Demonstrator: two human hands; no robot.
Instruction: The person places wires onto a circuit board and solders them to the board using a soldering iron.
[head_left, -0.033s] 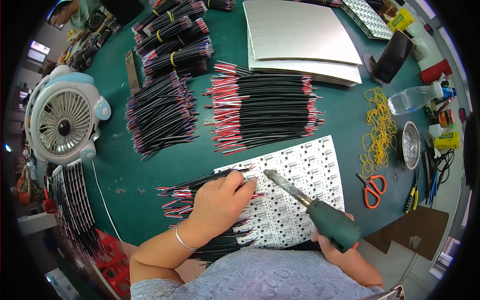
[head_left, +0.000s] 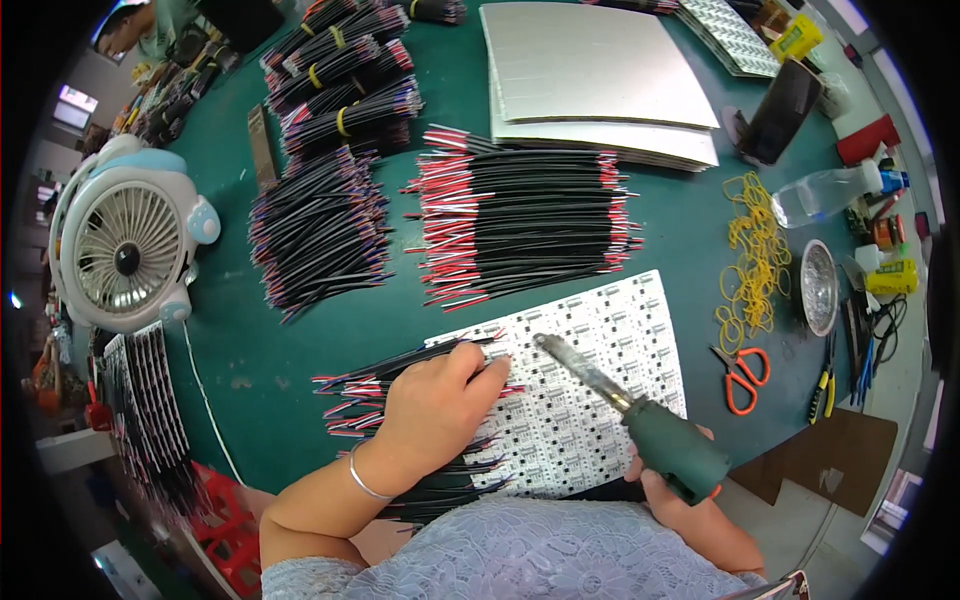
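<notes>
My right hand (head_left: 665, 490) is wrapped round the green handle of a soldering iron (head_left: 676, 450), whose metal tip is raised over a white sheet of printed circuit boards (head_left: 610, 370). My left hand (head_left: 440, 400) rests on the left part of that sheet. Its thumb and forefinger are pinched together at a thin wire (head_left: 494, 338), and the exact grip is partly hidden by the fingers. Black wires with red, white and blue ends (head_left: 350, 390) lie under and beside this hand, their inner ends along the boards.
Beyond the sheet lie loose black wires (head_left: 545, 215), a second wire pile (head_left: 320, 235) and banded bundles (head_left: 350, 110). White panels (head_left: 600, 70) are stacked at the back. A fan (head_left: 127, 250) stands left; rubber bands (head_left: 752, 250), orange-handled scissors (head_left: 742, 380) and a metal bowl (head_left: 819, 290) lie right.
The soldering iron has shifted slightly to the right in my right hand. My left hand stays in place.
</notes>
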